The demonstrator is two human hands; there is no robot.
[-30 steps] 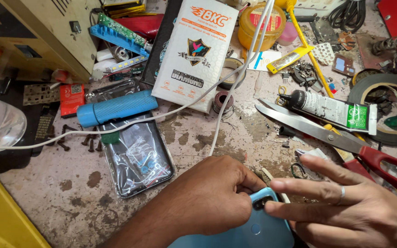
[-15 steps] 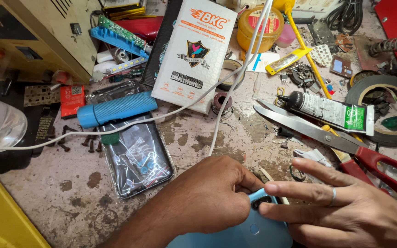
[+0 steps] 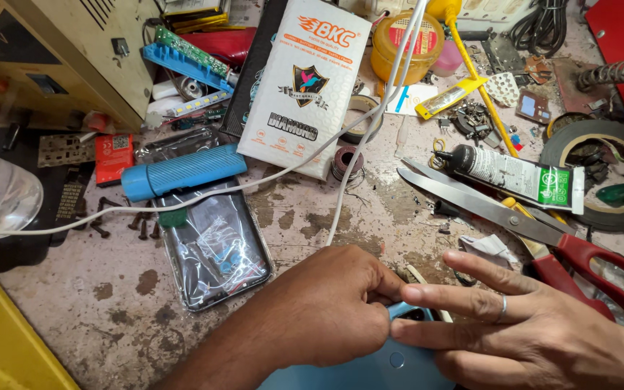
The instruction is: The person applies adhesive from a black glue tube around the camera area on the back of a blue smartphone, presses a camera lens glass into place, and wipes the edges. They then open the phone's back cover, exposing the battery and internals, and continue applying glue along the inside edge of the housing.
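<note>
- Down at six o'clock on the bench (image 3: 305, 217), both hands meet over a light-blue phone (image 3: 370, 365) lying flat at the bottom edge of view.
- Left hand (image 3: 326, 314) comes in from seven o'clock, fingers curled together and pinched down on the phone's top edge, right by the dark camera cut-out (image 3: 420, 315).
- Right hand (image 3: 529, 336) enters from four o'clock, index and middle fingers (image 3: 456, 296) stretched apart and pointing toward nine o'clock, the lower fingertip touching the left hand's pinch. A ring (image 3: 502, 307) sits on one finger.
- The phone lies directly beneath both hands; most of it is hidden by them or cut off by the frame, so its long axis is hard to call. The camera end points toward twelve o'clock.
- Neither hand is clearly nearer; both are in contact at the same corner.
- Just beyond, at three o'clock, red-handled scissors (image 3: 543, 231) lie with blades pointing to ten o'clock.
- At ten o'clock rests a clear phone case (image 3: 214, 249), with a blue cylinder (image 3: 182, 172) beside it and a white cable (image 3: 341, 195) trailing across.
</note>
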